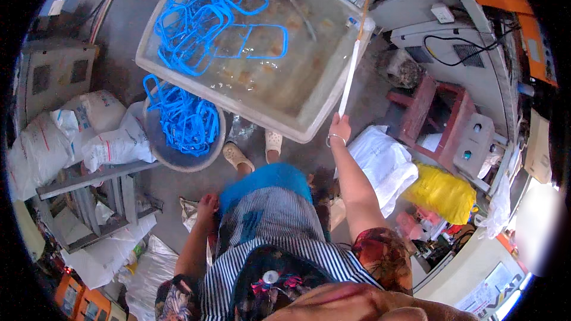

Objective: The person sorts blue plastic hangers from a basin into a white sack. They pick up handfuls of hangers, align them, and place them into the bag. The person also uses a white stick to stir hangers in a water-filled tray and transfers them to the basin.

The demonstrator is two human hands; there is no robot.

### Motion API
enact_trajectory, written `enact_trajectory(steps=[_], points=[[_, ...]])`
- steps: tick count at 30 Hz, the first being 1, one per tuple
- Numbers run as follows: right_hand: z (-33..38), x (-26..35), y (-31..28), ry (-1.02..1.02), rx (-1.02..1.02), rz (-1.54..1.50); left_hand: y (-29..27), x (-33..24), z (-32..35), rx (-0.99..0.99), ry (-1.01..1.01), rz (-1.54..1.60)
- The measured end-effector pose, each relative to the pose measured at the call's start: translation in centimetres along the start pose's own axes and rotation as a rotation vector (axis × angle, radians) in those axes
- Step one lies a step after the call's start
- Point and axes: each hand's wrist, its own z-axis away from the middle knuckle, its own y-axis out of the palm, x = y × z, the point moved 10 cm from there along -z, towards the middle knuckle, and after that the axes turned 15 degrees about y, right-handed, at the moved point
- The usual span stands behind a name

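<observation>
One long white stick (350,80) runs up and away from the right hand (339,128), whose fingers are closed round its lower end; its far tip reaches the tub (309,107) rim near floating blue frames (202,21). Left hand (207,207) hangs by the apron, fingers curled, grip unclear. Stick's tip is hard to make out.

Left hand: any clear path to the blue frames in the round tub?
Probably yes. The left hand hangs empty by the hip, and the round tub of blue frames sits open-topped just ahead on that side, nothing between; the right hand holds a white stick.
</observation>
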Motion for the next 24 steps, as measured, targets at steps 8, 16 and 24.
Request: enact_trajectory(steps=[8, 16, 24], points=[[-16.9, -11.8, 18.1, 0.361, 0.247, -0.280, -0.7, 9.3, 2.5, 0.001, -0.124, -0.190], [-12.7, -1.8, 12.7, 0.228, 0.415, -0.519, -3.8, 12.1, 10.2, 0.016, -0.325, -0.267], [18.1, -10.4, 9.1, 0.338, 1.222, 0.637, -10.3, 19.8, 10.3, 0.150, -0.214, -0.545]])
